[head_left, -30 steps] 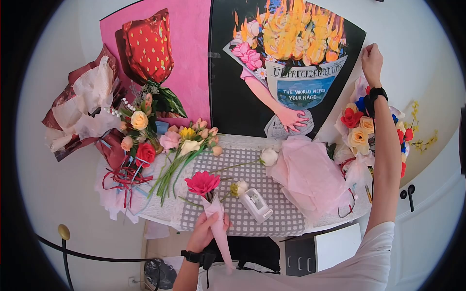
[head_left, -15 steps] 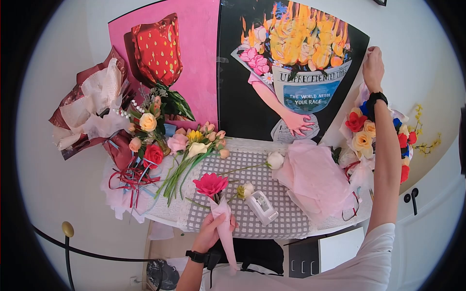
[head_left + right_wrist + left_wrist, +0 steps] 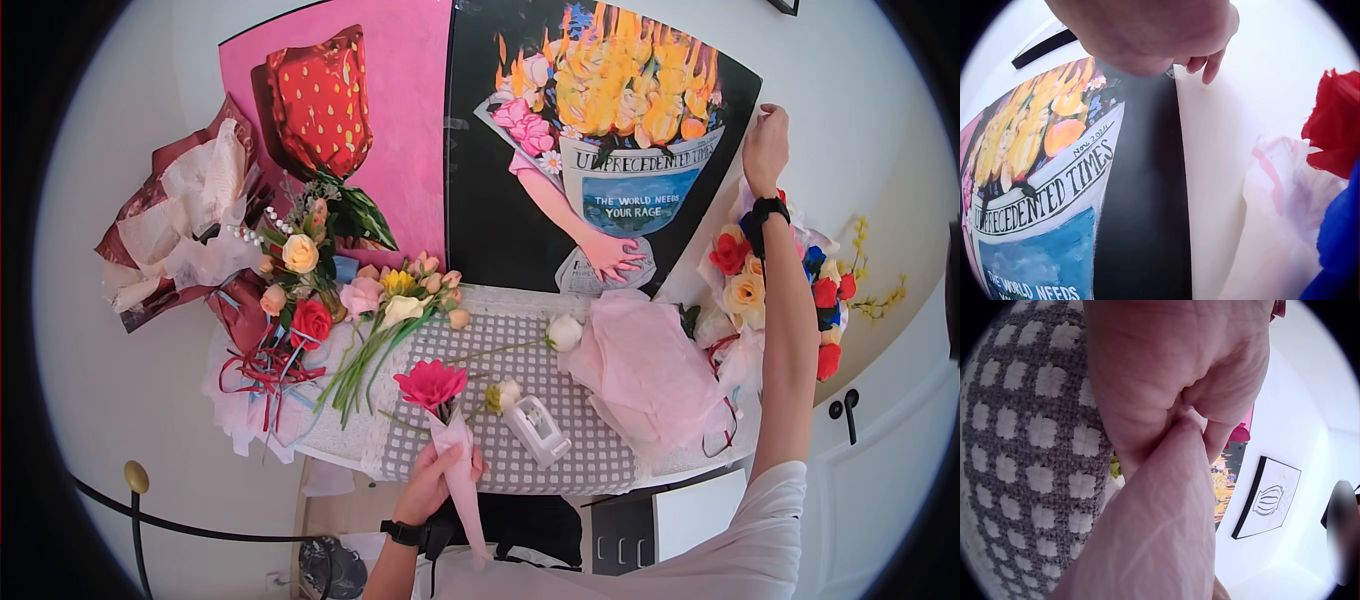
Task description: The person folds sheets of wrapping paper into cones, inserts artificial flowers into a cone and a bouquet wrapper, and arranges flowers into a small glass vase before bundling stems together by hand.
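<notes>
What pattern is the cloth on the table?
Grey-and-white check weave on the cloth; clearest in the left wrist view.

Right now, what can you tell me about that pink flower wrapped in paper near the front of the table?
The pink flower has a full, ruffled magenta head and looks artificial. Its stem is hidden inside a cone of pale pink tissue paper that tapers toward the person. It lies tilted over the grey-and-white checked cloth, head pointing away. The left hand grips the cone; a white tape dispenser sits just beside it.
</notes>
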### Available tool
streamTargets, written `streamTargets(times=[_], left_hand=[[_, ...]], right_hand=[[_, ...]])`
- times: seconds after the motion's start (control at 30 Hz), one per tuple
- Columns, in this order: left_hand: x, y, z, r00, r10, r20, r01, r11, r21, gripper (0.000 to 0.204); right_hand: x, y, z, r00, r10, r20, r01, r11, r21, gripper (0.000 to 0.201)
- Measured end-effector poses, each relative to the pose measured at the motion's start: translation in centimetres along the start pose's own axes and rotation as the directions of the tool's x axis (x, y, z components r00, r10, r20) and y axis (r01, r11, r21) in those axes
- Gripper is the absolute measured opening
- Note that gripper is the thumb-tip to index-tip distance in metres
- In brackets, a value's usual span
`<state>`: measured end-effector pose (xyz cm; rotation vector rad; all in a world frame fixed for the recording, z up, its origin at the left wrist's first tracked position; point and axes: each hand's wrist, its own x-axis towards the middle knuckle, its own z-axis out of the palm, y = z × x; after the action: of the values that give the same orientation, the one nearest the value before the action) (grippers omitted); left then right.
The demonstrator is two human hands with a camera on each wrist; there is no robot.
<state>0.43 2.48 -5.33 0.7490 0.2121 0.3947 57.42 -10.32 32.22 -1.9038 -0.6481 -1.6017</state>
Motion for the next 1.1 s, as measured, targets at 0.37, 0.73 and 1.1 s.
streamTargets(times=[0.37, 0.73, 1.1], left_hand=[[0.1, -0.2, -0.1, 1.000, -0.008, 0.006, 0.008, 1.000, -0.006, 0.023], [0.0, -0.2, 0.3, 0.999, 0.027, -0.020, -0.026, 0.999, 0.037, 0.023], [0.0, -0.2, 0.0, 1.000, 0.004, 0.000, -0.004, 1.000, 0.004, 0.020]], right_hand=[[-0.3, 0.3, -0.9, 0.999, 0.039, -0.004, -0.040, 0.999, -0.032, 0.023], [1.1, 3.4, 0.5, 0.999, 0.020, 0.028, -0.026, 0.972, 0.234, 0.022], [0.7, 1.1, -1.6, 0.995, -0.100, 0.028, 0.094, 0.983, 0.156, 0.011]])
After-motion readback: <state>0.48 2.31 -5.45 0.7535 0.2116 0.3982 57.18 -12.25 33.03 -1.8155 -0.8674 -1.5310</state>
